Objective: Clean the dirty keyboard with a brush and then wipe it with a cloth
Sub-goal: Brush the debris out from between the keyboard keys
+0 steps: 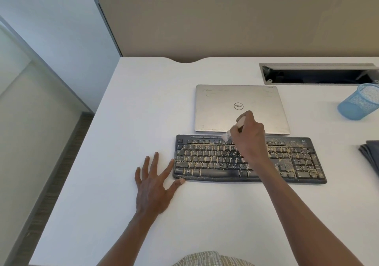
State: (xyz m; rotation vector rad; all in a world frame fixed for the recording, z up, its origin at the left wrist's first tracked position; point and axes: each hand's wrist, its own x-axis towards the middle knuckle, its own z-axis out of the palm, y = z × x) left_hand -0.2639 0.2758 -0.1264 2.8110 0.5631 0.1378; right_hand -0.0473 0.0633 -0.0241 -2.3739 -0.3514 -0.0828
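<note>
A black keyboard lies across the white desk, its keys speckled with yellowish crumbs. My right hand hovers over the keyboard's upper middle and grips a small brush with a pale wooden handle. The brush's light bristles point down-left at the top key row. My left hand lies flat on the desk with fingers spread, its thumb and forefinger touching the keyboard's left end. A folded dark grey cloth sits at the right edge of the view.
A closed silver laptop lies just behind the keyboard. A blue mesh pen cup lies tipped on its side at the far right. A cable slot opens in the desk behind. A beige partition stands along the back.
</note>
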